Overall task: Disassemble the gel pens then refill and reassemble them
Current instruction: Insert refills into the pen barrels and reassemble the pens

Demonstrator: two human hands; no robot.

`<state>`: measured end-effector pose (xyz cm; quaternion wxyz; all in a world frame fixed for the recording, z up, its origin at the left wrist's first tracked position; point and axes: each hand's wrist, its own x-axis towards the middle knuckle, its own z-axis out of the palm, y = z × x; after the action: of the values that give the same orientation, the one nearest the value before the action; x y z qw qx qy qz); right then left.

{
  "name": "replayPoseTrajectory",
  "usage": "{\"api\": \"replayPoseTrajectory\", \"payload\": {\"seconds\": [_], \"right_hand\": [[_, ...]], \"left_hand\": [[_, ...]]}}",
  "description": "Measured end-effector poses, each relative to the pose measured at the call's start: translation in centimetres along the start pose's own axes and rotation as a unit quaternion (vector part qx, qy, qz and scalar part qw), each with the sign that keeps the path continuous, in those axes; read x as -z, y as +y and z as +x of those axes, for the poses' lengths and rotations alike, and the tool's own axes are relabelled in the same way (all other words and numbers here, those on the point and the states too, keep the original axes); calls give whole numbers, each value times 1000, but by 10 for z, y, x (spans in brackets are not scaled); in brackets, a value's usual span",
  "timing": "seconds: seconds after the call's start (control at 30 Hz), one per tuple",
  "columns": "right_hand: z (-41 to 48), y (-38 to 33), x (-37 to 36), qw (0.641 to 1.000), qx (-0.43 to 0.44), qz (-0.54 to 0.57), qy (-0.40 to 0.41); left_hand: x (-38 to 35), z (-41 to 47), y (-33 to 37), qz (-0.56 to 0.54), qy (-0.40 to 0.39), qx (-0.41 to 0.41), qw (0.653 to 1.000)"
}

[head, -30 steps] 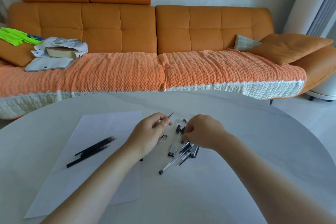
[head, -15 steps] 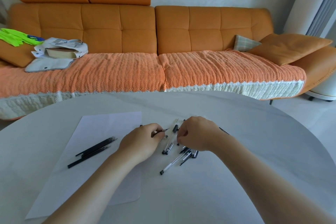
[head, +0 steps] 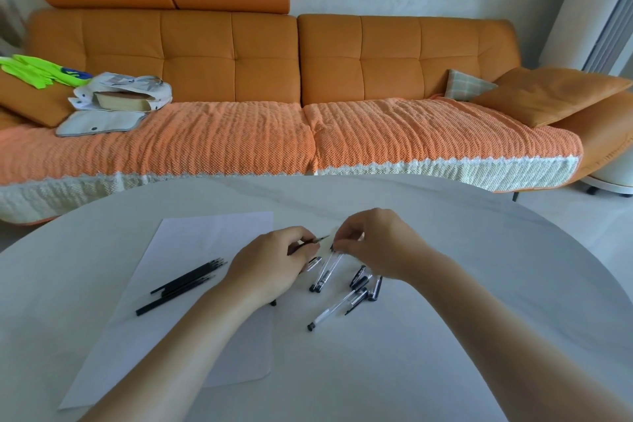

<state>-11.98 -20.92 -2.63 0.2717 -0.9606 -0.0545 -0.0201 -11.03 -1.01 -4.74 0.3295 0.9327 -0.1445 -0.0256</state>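
Left hand (head: 274,262): black refill (head: 317,240) pinched, tip pointed right.
Right hand (head: 376,243): clear pen barrel (head: 329,265) pinched by curled fingers.

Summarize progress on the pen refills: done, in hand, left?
Done: some disassembly, with black refills lying on the paper. In hand: left hand grips a refill, tip toward the clear barrel pinched by the right hand. Left: loose caps and one whole-looking pen on the table.

text: none legible | gel pens (head: 325,272): barrel print too small to read
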Motion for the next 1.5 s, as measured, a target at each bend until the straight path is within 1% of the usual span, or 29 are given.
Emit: {"api": "replayPoseTrajectory", "payload": {"seconds": [0.13,0.37,0.53,0.73,0.87,1.0,1.1,1.2,1.27,1.37,1.5], "right_hand": [[-1,0,4,996,13,74,40],[-4,-4,6,991,43,116,58],[-9,-11,6,990,45,129,28],[-11,-15,3,989,61,133,22],[-8,-13,-2,988,54,141,32],[-6,-12,-9,985,35,161,47],[-7,-15,-13,978,17,200,53],[-6,-17,-13,964,-13,256,66],[-7,-17,-13,960,-19,271,59],[-10,-18,-12,972,4,230,40],[-15,-19,-15,986,32,160,47]], "left_hand": [[5,-2,4,4,10,-16,1000],[9,-6,8,8,12,-24,1000],[10,-8,8,12,8,-38,999],[15,-7,5,-22,-38,-40,998],[19,-6,1,-74,-69,-39,994],[17,-6,-2,-57,-48,-37,997],[17,-6,-2,-61,-37,-34,997],[19,-7,-2,-59,-42,-60,996],[20,-7,-3,-57,-39,-71,995],[20,-9,-2,-58,-46,-74,994],[20,-12,-1,-54,-50,-72,995]]}}
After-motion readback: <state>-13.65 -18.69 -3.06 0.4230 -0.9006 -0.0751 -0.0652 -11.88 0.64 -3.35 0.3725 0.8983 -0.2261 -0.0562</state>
